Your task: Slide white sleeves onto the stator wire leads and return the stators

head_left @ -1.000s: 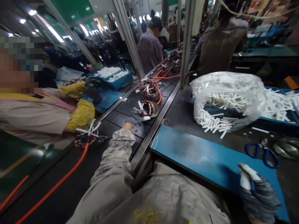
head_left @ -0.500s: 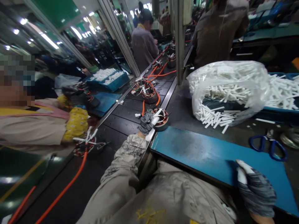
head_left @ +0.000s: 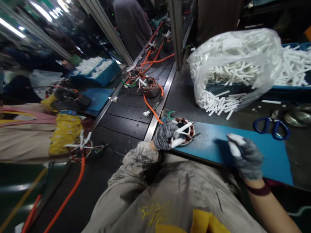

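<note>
My left hand (head_left: 166,134), in a grey striped glove with white fingertips, is closed on the near left side of a motor stator (head_left: 191,129). This ring has copper windings, white sleeves and a green wire, and sits at the left end of a blue mat (head_left: 206,137). My right hand (head_left: 245,155), gloved alike, hovers over the mat's right part, apart from the stator. Its thumb and fingers are pressed together; whether anything is between them is hidden.
A clear bag of white sleeves (head_left: 233,64) lies behind the mat, near blue-handled scissors (head_left: 272,124). On the conveyor (head_left: 126,119) stand other stators (head_left: 150,87) with orange leads. At left, a co-worker's gloved hand (head_left: 66,100) is at another stator.
My left hand has brought the stator from the conveyor's edge onto the blue mat. My right hand has come leftward over the mat, closer to it. The view has tilted down.
</note>
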A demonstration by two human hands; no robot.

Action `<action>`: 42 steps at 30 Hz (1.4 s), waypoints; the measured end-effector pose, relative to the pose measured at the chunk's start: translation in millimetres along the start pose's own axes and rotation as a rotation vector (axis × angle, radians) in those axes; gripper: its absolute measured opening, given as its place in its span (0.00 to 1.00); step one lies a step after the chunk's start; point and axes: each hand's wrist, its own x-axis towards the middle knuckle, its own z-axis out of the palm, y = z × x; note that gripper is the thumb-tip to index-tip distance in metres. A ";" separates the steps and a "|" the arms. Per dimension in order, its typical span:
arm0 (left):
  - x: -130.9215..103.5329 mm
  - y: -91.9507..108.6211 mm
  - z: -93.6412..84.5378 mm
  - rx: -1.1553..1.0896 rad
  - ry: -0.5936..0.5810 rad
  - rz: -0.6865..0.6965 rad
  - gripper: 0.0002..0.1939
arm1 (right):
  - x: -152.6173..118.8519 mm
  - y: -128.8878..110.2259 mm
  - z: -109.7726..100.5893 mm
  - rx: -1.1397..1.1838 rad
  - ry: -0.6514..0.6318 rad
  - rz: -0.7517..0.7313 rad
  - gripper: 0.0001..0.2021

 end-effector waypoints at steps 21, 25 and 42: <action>55.2 64.6 -7.9 0.335 -0.356 -0.175 0.22 | 123.7 -68.7 39.8 -0.176 -0.343 -0.795 0.29; 42.8 71.3 -19.7 0.417 -0.306 -0.125 0.18 | 113.4 -83.0 27.8 -0.002 -0.321 -0.516 0.31; 6.2 53.0 0.1 0.237 -0.099 -0.133 0.19 | 115.8 -67.7 35.1 0.780 -0.940 0.028 0.23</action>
